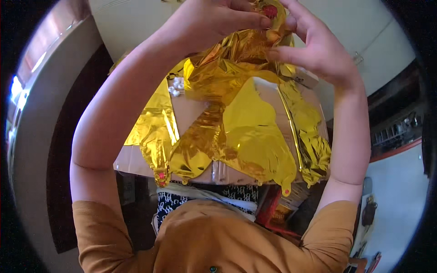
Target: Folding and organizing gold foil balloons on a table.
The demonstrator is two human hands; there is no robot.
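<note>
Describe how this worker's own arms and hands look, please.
They're a person's, with no cables: the left hand and right hand wear no gloves, and no watch or bracelet shows on either wrist. The plain brownish-orange short sleeves end above the elbows, matching the shirt. Some fingers are partly hidden, so I can't rule out rings.

No words or numbers can be read. The black cloth (pixel 169 200) bears repeated white shapes, somewhat like letters, but too small and bent to make out. Small red marks stand on the gold foil pieces (pixel 249 113), one on a lower tab; whether they carry lettering cannot be told.
</note>
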